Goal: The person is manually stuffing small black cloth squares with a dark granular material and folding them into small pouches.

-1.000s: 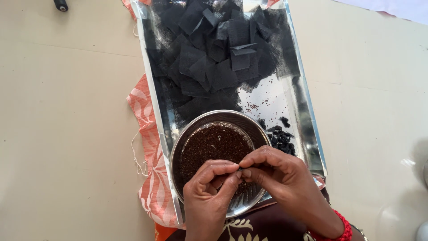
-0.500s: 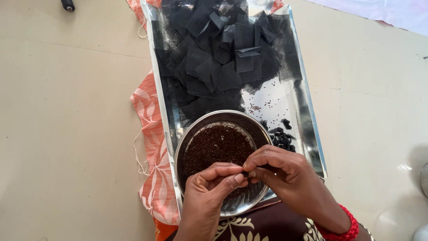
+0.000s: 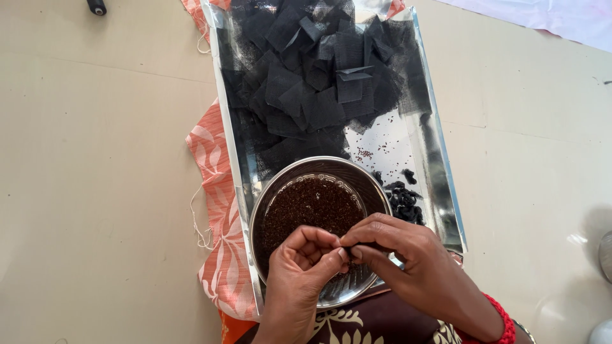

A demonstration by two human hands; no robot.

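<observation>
left hand (image 3: 305,267): curled over the near side of the steel bowl (image 3: 268,202), thumb and forefinger pinched shut on something tiny, the other fingers tucked in loose.

right hand (image 3: 408,264): same deal from the other side. My fingertips meet the left ones right over the bowl, closed on a small dark bit (image 3: 347,250) that both hands share. Red bangle (image 3: 503,318) on that wrist.

what I'm pinching: honestly hard to say. It looks like a scrap of the black mesh being bunched up, maybe around some seeds, but my fingers cover nearly all of it.

bowl: round, shiny, sits at the near end of the tray, full of little brown seeds (image 3: 310,207).

step in hand: I'd call it closing up or twisting one small bundle, about mid-way through that one piece.

next move: my guess is it needs a firm twist or tie without letting go, hands kept over the bowl so anything that spills lands back in.

finished-looking bits: a small heap of dark knotted bundles (image 3: 403,200) just right of the bowl, on the tray.

mesh squares (image 3: 319,76): big loose pile of cut black net filling the far half of the tray.

tray (image 3: 440,165): long silvery one, a few stray seeds on its bare patch.

under it: orange patterned cloth (image 3: 213,210) poking out on the left, pale floor all round.

cut off: a dark object (image 3: 96,6) at the far left edge, can't tell what.
</observation>
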